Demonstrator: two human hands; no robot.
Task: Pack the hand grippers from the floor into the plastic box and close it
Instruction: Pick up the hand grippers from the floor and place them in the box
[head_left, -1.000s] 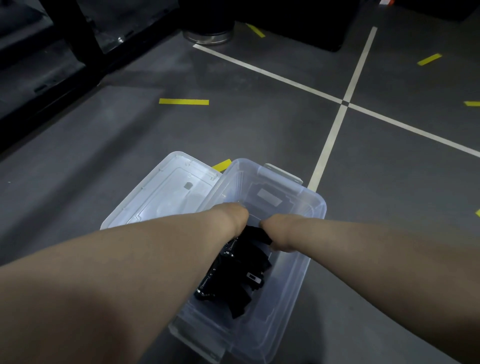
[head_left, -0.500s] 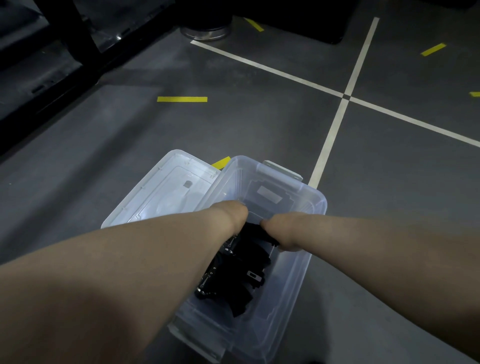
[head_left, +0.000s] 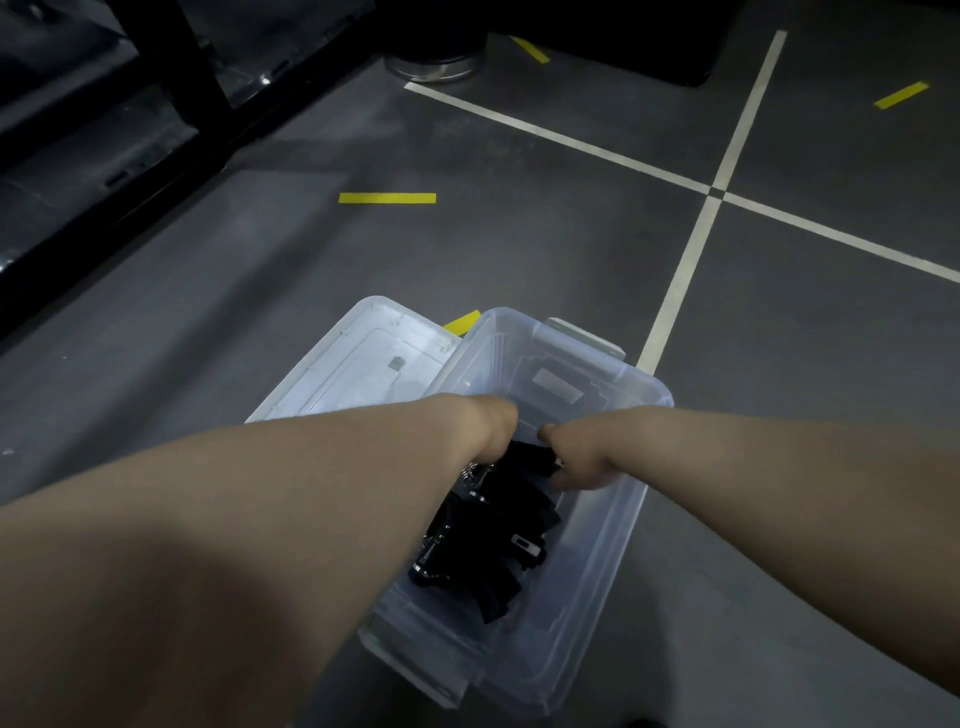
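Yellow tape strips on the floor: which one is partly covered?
The strip showing between the lid and the plastic box; the others lie farther off, clear of both.

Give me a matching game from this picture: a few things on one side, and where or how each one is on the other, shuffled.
1. hand grippers
2. lid
3. plastic box
4. tape strip

A. yellow, stuck on the floor
B. see-through, open on top
C. black, piled inside the box
D. lying flat, left of the box

Pairs: 1-C, 2-D, 3-B, 4-A
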